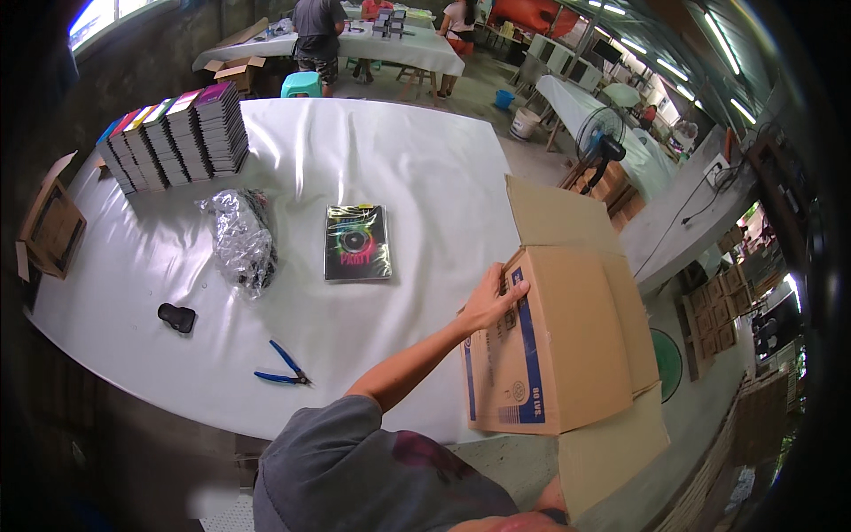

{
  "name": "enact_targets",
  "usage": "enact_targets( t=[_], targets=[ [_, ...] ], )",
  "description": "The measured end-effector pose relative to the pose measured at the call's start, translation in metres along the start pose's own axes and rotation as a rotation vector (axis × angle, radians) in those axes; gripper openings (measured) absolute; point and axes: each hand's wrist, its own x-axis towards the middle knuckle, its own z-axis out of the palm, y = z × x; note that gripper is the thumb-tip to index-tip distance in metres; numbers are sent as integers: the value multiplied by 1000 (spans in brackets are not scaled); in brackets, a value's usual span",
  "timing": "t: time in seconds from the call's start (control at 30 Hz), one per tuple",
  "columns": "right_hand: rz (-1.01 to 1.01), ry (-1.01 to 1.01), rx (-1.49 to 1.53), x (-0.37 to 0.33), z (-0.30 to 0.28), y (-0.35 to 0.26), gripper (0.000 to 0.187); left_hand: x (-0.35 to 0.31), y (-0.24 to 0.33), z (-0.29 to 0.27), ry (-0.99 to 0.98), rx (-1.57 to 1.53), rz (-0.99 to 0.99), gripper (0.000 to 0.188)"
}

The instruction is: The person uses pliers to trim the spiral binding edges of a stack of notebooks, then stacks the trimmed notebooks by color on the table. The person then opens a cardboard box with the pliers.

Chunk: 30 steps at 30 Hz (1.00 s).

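A large cardboard box (pixel 567 337) with blue print and its flaps spread lies tilted over the table's right edge. My left hand (pixel 496 301) grips its left upper edge, thumb lying on the printed side. Of my right arm, only a part with a dark band on it shows, low by the box's lower flap (pixel 612 452); the right hand's fingers are hidden behind the cardboard. Left of my left hand, a shrink-wrapped black notebook pack (pixel 356 243) with a colourful circular design rests flat on the white-covered table (pixel 425 160).
Blue-handled nippers (pixel 285 365), a small black object (pixel 177 317) and a crumpled clear plastic bag (pixel 244 244) lie on the left half. Tall stacks of notebooks (pixel 177 137) stand at the far left, near another open carton (pixel 55 226). A fan (pixel 603 142) and people are beyond.
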Motion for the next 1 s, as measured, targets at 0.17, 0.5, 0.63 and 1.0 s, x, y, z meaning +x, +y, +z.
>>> enact_targets(
  t=[0.17, 0.5, 0.63, 1.0],
  targets=[
    [-166, 44, 171, 18, 10, -37, 58, 13, 7, -16, 460, -73, 144, 50],
    [-379, 489, 904, 74, -67, -103, 62, 41, 163, 82, -762, 458, 844, 65],
    [-550, 98, 1088, 95, -123, -95, 61, 37, 156, 111, -981, 796, 963, 71],
    [-110, 87, -341, 52, -124, -63, 48, -1, 217, -40, -700, 477, 991, 42]
  ],
)
